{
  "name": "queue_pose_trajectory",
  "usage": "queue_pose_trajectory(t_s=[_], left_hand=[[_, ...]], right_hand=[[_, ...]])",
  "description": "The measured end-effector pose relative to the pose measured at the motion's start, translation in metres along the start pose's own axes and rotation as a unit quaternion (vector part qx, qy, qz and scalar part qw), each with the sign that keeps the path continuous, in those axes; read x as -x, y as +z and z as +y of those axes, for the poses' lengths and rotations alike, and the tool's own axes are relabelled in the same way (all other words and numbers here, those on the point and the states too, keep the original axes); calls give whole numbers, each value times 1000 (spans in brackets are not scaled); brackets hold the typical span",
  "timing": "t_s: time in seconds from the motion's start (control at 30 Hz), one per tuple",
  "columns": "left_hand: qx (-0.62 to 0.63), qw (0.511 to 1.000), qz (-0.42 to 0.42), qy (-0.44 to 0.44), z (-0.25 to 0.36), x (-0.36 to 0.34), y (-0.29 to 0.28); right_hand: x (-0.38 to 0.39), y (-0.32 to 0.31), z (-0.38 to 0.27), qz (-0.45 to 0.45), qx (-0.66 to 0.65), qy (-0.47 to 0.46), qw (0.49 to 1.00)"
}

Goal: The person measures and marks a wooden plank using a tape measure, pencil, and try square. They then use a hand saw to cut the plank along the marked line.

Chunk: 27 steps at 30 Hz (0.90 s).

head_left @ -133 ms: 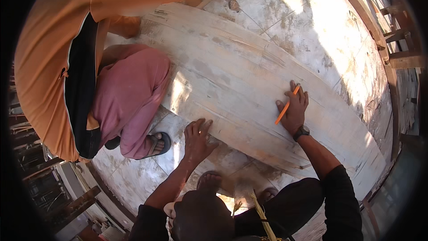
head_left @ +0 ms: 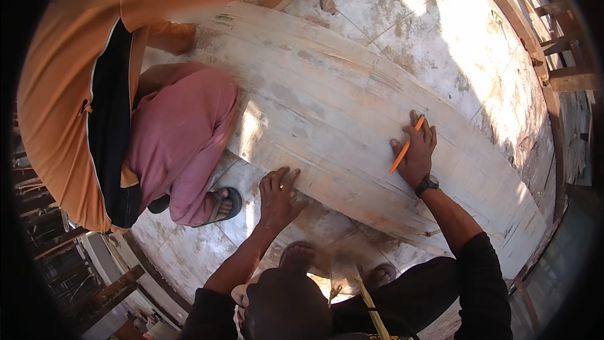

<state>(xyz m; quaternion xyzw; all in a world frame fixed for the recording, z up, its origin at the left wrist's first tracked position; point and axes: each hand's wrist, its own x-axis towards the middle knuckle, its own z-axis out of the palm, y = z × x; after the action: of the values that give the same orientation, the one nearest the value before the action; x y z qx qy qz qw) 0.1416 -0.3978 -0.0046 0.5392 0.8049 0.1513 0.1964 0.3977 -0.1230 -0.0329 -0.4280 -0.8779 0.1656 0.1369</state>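
wood: pale board (head_left: 352,107) flat on floor
left hand (head_left: 278,196): fingers spread, pinning the near edge
right hand (head_left: 416,150): flat, orange pencil (head_left: 406,146) trapped under fingers

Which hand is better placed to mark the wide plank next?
Right, most likely. The right hand lies flat on the plank with the orange pencil under its fingers. The left hand is empty, pressing on the plank's near edge.
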Motion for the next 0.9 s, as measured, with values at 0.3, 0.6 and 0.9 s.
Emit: queue_pose_trajectory(t_s=[0.3,0.6,0.9], left_hand=[[4,994,-21,110,-13,-29,-8],[-92,989,5,119,6,-72,24],[3,992,46,120,2,-86,-9]], right_hand=[[3,1,-10,48,10,37,998],[3,9,-6,101,-4,57,993],[2,7,-14,94,17,71,993]])
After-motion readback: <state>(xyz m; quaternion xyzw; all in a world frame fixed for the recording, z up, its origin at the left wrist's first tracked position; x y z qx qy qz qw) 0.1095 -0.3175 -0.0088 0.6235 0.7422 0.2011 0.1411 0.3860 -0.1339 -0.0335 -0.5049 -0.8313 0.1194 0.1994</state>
